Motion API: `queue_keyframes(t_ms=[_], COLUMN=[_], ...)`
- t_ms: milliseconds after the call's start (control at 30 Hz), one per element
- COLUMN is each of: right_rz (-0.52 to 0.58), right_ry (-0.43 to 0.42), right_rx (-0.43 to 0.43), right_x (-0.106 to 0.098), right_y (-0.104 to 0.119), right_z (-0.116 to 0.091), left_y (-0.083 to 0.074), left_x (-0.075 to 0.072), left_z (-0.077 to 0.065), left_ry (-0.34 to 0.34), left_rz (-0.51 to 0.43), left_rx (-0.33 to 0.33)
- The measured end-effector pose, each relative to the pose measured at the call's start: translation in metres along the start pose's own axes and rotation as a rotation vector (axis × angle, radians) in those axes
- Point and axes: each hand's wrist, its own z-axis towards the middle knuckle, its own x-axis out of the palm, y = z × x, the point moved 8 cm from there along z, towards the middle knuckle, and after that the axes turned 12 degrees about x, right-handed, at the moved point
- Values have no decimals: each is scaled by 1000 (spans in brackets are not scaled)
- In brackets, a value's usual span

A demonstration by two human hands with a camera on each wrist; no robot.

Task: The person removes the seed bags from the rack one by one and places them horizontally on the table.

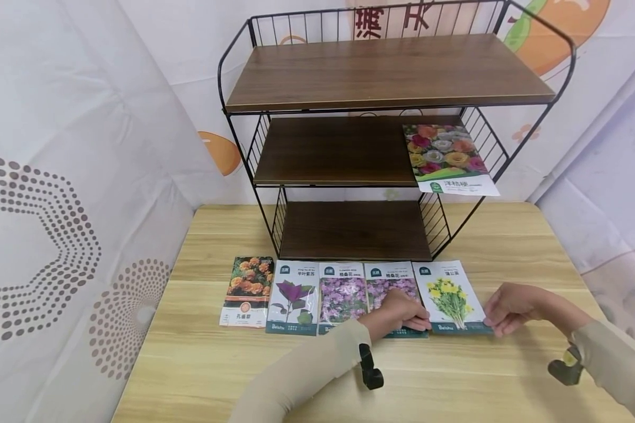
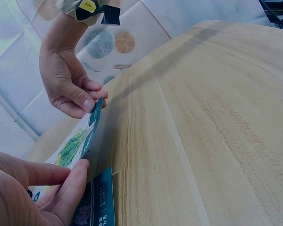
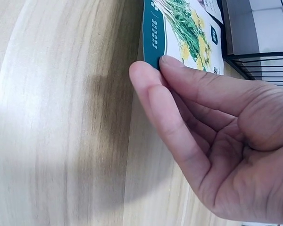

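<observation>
A seed packet with yellow flowers (image 1: 450, 296) lies at the right end of a row, its lower edge lifted a little from the table in the wrist views. My right hand (image 1: 515, 306) pinches its lower right corner between thumb and fingers (image 3: 153, 101). At the lower left corner, the thumb and forefinger of my left hand (image 1: 399, 311) pinch the same packet. That hand reaches over a purple-flower packet (image 1: 388, 286) and hides part of it. The packet's green bottom strip (image 3: 153, 37) shows beside my right thumb.
Leftward in the row lie another purple-flower packet (image 1: 343, 296), a purple-leaf packet (image 1: 292, 299) and an orange-flower packet (image 1: 247, 288). Behind them stands a three-tier rack (image 1: 357, 229) with a black wire frame. A multicoloured flower packet (image 1: 447, 155) overhangs its middle shelf.
</observation>
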Motion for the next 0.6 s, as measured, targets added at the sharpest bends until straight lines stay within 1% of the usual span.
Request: queue_keyframes(t_ms=[167, 467, 600], right_rz=[5, 13, 14], right_ry=[11, -14, -7], right_rx=[-15, 30, 27], right_x=[0, -1, 0], right_y=[-2, -10, -12], right_z=[3, 9, 10], left_y=[2, 4, 5], left_x=[-1, -2, -1], left_z=[0, 0, 0], left_ry=[1, -29, -41], left_rz=[4, 12, 11], left_rx=[-1, -15, -15])
